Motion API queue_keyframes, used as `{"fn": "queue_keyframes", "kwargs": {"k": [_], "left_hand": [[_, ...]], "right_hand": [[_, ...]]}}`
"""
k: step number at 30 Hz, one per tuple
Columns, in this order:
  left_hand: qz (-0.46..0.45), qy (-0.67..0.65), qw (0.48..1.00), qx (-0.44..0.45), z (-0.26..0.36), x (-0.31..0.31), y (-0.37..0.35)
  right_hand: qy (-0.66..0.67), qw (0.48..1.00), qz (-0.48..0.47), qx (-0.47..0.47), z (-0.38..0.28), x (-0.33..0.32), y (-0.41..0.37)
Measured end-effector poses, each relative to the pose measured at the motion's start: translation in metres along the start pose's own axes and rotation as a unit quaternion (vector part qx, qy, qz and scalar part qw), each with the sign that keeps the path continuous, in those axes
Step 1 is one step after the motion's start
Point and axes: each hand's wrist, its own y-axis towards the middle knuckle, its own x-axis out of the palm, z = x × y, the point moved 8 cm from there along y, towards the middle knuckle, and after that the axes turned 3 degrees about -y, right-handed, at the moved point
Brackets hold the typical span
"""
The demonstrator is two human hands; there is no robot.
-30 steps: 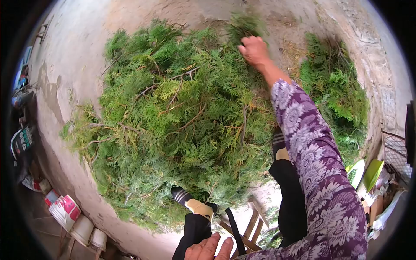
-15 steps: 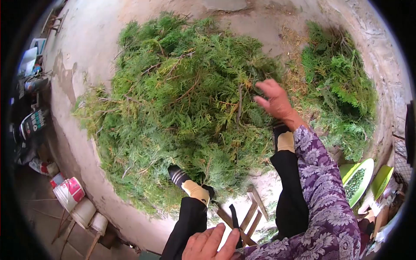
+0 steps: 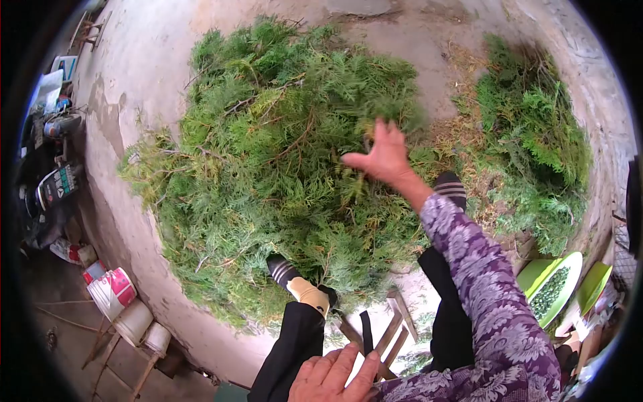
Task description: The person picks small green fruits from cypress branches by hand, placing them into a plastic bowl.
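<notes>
A big heap of green conifer branches [image 3: 268, 174] covers the floor in front of me. My right hand [image 3: 385, 155] reaches over its right part, open, thumb apart from the fingers; the fingertips overlap a woody stem, and foliage just beyond them is blurred. At the bottom of the view, by my lap, my left hand [image 3: 331, 376] lies palm down, fingers stretched out, with nothing seen in it. My left foot in a striped dark slipper [image 3: 281, 270] is at the heap's near edge, and the right slipper [image 3: 449, 187] is at its right side.
A smaller pile of branches [image 3: 536, 127] lies by the right wall. Below it stands a green basin [image 3: 569, 271] with small green pieces. A wooden frame [image 3: 392, 335] sits between my legs. Several buckets [image 3: 110, 293] line the left, beyond a low ledge.
My right hand has moved left and slightly down onto the stem, uncovering more of the right slipper. The left hand stays by my lap. The view has shifted slightly.
</notes>
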Motion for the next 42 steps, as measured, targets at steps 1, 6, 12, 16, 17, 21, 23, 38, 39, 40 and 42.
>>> {"fn": "queue_keyframes", "kwargs": {"k": [1, 6, 12, 16, 17, 21, 23, 38, 39, 40, 42], "left_hand": [[0.0, -0.004, 1.0, 0.002, -0.001, -0.001, 0.0], [0.021, 0.0, 1.0, 0.009, -0.005, -0.005, -0.012], [0.093, 0.02, 0.995, 0.038, -0.001, -0.015, -0.037], [0.145, 0.038, 0.986, 0.071, -0.012, -0.005, -0.055], [0.139, 0.056, 0.985, 0.09, -0.013, -0.002, -0.06], [0.173, -0.02, 0.983, 0.061, -0.005, -0.031, -0.077], [0.15, 0.013, 0.987, 0.049, -0.004, -0.027, -0.081], [0.301, 0.108, 0.947, 0.036, -0.008, -0.023, -0.09], [0.33, 0.114, 0.936, 0.035, -0.008, -0.029, -0.092], [0.351, 0.104, 0.93, 0.031, -0.009, -0.038, -0.094], [0.416, 0.085, 0.905, 0.026, -0.011, -0.058, -0.104]], "right_hand": [[0.015, 0.999, -0.027, 0.026, -0.018, 0.005, -0.006], [-0.051, 0.996, 0.018, 0.077, -0.054, 0.038, -0.011], [0.006, 0.983, 0.025, 0.181, -0.037, 0.037, 0.002], [-0.042, 0.981, 0.064, 0.179, -0.035, 0.026, -0.005], [-0.066, 0.982, 0.056, 0.169, -0.034, 0.026, -0.005], [-0.123, 0.984, 0.072, 0.103, -0.023, 0.025, 0.009], [-0.154, 0.977, 0.137, 0.058, -0.012, 0.014, 0.012], [0.289, 0.947, -0.021, -0.138, -0.042, -0.075, -0.098], [0.25, 0.955, 0.012, -0.162, -0.051, -0.09, -0.116], [0.242, 0.956, 0.017, -0.167, -0.052, -0.1, -0.13], [0.172, 0.961, 0.044, -0.212, -0.059, -0.122, -0.163]]}}
